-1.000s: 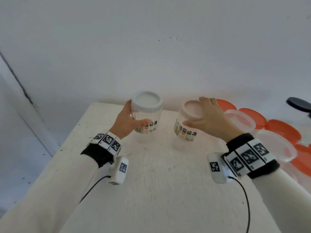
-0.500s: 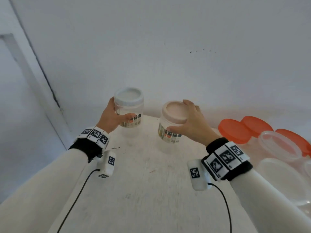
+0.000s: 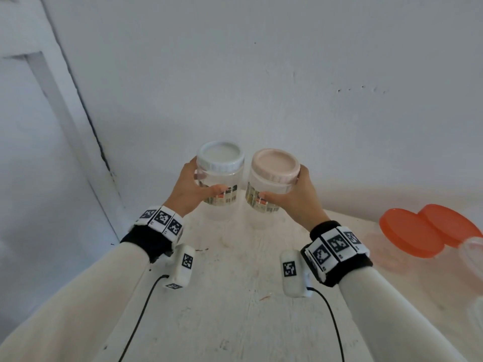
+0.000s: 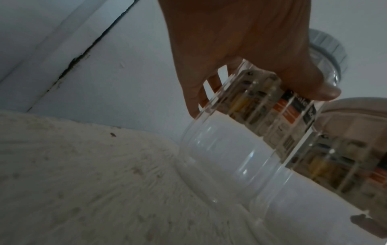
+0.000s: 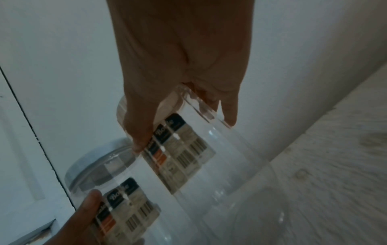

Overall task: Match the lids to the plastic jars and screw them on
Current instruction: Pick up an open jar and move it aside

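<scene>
We find the left hand point(image 3: 188, 189) wrapped around the body of a clear plastic jar point(image 3: 220, 189), thumb across its printed label and fingers behind it; this left jar carries a white ribbed lid point(image 3: 220, 155) seated on its mouth. The right hand point(image 3: 295, 199) grips a second clear jar point(image 3: 264, 197) in like manner, thumb on the label, fingers round the far side just below a pale pink lid point(image 3: 276, 163) that sits on top. Both jars are upright and side by side, close together; we cannot tell whether they touch. From the wrist views we judge their bases to be at or just above the white table point(image 3: 235, 309), but contact cannot be confirmed. To the right on the table lie two orange lids point(image 3: 411, 235), one overlapping the other, with part of a clear container point(image 3: 473, 250) at the frame edge. A white wall point(image 3: 261, 74) stands behind the table.
</scene>
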Demonstrator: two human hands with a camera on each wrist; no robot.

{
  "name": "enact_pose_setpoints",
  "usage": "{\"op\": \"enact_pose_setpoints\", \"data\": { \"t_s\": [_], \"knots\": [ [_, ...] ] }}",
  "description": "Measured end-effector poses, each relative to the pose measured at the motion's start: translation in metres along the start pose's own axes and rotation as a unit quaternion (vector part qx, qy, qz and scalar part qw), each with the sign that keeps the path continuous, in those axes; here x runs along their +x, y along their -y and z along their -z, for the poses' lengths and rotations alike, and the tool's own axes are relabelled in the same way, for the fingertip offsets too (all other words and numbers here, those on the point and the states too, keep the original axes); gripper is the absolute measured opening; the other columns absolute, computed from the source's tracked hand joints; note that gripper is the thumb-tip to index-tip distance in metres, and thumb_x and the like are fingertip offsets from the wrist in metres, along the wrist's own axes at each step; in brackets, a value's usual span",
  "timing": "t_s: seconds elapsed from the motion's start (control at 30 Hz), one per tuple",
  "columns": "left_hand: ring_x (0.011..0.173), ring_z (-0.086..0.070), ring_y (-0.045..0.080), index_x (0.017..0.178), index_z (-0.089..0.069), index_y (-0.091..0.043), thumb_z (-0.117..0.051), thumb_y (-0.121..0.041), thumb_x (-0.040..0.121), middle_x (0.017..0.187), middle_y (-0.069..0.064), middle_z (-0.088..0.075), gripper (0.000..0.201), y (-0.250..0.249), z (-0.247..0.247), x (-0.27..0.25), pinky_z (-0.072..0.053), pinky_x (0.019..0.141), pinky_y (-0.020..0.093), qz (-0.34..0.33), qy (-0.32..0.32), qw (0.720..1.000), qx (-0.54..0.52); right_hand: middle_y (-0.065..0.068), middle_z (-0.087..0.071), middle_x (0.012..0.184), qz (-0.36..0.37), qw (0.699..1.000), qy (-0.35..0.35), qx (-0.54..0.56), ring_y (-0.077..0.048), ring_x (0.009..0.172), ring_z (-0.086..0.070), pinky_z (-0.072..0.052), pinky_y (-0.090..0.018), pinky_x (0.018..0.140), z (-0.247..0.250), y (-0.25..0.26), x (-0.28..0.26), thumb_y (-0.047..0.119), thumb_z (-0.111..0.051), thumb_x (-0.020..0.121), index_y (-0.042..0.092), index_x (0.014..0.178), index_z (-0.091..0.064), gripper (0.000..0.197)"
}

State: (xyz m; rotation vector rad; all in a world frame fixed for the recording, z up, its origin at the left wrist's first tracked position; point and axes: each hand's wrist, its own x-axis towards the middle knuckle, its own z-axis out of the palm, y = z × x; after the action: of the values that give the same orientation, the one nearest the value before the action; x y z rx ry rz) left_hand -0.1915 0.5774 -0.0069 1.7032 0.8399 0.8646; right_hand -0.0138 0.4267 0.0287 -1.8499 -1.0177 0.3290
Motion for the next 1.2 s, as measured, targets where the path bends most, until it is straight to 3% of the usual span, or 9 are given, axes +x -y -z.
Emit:
{"op": "enact_pose_setpoints", "data": {
  "t_s": [0.2, 0.57, 0.77, 0.8, 0.9, 0.93, 1.03, 1.13, 1.2],
  "knots": [
    [0.112, -0.042, 0.011, 0.139, -0.031, -0.024, -0.078, -0.02, 0.071, 0.131, -0.001, -0.04, 0.083, 0.002, 0.0, 0.012, -0.038, 0.067, 0.012, 0.001, 0.005, 1.0, 0.002, 0.004, -0.048, 0.117, -0.018, 1.0, -0.002, 0.022, -0.014, 0.11, -0.048, -0.046, -0.031, 0.091, -0.01, -0.004, 0.007, 0.025, -0.087, 0.061, 0.014, 0.134, -0.032, 0.092],
    [0.115, -0.046, 0.011, 0.132, -0.037, -0.033, -0.08, -0.019, 0.069, 0.134, 0.0, -0.046, 0.078, 0.009, -0.002, 0.019, -0.044, 0.071, 0.014, -0.018, 0.014, 0.999, -0.03, 0.006, -0.046, 0.116, -0.022, 0.999, 0.01, 0.037, -0.009, 0.107, -0.044, -0.038, -0.021, 0.083, -0.015, -0.008, 0.015, 0.023, -0.085, 0.064, 0.013, 0.134, -0.032, 0.088],
    [0.118, -0.045, 0.01, 0.132, -0.035, -0.035, -0.083, -0.029, 0.066, 0.126, -0.011, -0.047, 0.081, 0.01, -0.002, 0.016, -0.047, 0.091, 0.031, -0.023, 0.011, 0.999, -0.022, 0.007, -0.045, 0.119, -0.024, 0.999, 0.012, 0.042, -0.01, 0.11, -0.043, -0.038, -0.024, 0.088, -0.016, -0.009, 0.016, 0.024, -0.085, 0.065, 0.013, 0.135, -0.03, 0.09],
    [0.121, -0.044, 0.01, 0.135, -0.033, -0.032, -0.08, -0.027, 0.069, 0.127, -0.011, -0.046, 0.081, 0.008, -0.003, 0.015, -0.046, 0.094, 0.03, -0.025, 0.012, 0.999, -0.02, 0.007, -0.044, 0.12, -0.025, 0.999, 0.016, 0.042, -0.009, 0.111, -0.042, -0.038, -0.024, 0.09, -0.016, -0.009, 0.016, 0.025, -0.084, 0.065, 0.013, 0.136, -0.029, 0.091],
    [0.125, -0.036, 0.007, 0.139, -0.026, -0.027, -0.077, -0.033, 0.07, 0.132, -0.016, -0.04, 0.086, 0.004, -0.002, 0.012, -0.038, 0.089, 0.009, -0.045, 0.024, 0.999, 0.002, 0.004, -0.039, 0.129, -0.028, 0.998, 0.045, 0.039, -0.012, 0.119, -0.038, -0.038, -0.027, 0.097, -0.013, -0.009, 0.015, 0.025, -0.084, 0.065, 0.012, 0.141, -0.019, 0.1],
    [0.129, -0.033, 0.008, 0.14, -0.023, -0.025, -0.078, -0.039, 0.067, 0.138, -0.016, -0.036, 0.093, 0.002, -0.001, 0.011, -0.037, 0.094, 0.011, -0.05, 0.024, 0.998, 0.008, 0.001, -0.034, 0.138, -0.03, 0.997, 0.056, 0.038, -0.016, 0.126, -0.036, -0.037, -0.032, 0.103, -0.011, -0.01, 0.014, 0.027, -0.085, 0.064, 0.012, 0.143, -0.014, 0.107],
    [0.141, -0.018, 0.016, 0.148, -0.008, -0.017, -0.075, -0.05, 0.061, 0.155, 0.0, -0.014, 0.115, -0.008, 0.001, 0.005, -0.025, 0.113, 0.04, -0.042, -0.018, 0.998, 0.045, -0.006, -0.016, 0.152, -0.045, 0.996, 0.073, 0.008, -0.022, 0.138, -0.024, -0.03, -0.045, 0.111, 0.0, -0.01, 0.004, 0.035, -0.082, 0.064, 0.013, 0.147, -0.001, 0.118],
    [0.138, -0.022, 0.019, 0.145, -0.017, -0.014, -0.074, -0.051, 0.07, 0.147, 0.002, -0.019, 0.101, -0.022, 0.0, -0.012, -0.028, 0.112, 0.044, -0.115, -0.083, 0.986, 0.091, -0.007, -0.024, 0.149, -0.035, 0.998, 0.042, -0.017, -0.02, 0.133, -0.032, -0.034, -0.037, 0.108, 0.02, -0.011, -0.017, 0.033, -0.077, 0.073, 0.012, 0.146, -0.012, 0.1],
    [0.131, -0.03, 0.019, 0.138, -0.028, -0.01, -0.067, -0.049, 0.075, 0.135, -0.001, -0.027, 0.083, -0.035, -0.005, -0.029, -0.033, 0.106, 0.038, -0.197, -0.113, 0.969, 0.092, -0.005, -0.035, 0.141, -0.008, 0.999, -0.002, -0.035, -0.017, 0.123, -0.041, -0.037, -0.028, 0.098, 0.035, -0.012, -0.036, 0.03, -0.071, 0.08, 0.011, 0.141, -0.026, 0.078]
  ]
}}
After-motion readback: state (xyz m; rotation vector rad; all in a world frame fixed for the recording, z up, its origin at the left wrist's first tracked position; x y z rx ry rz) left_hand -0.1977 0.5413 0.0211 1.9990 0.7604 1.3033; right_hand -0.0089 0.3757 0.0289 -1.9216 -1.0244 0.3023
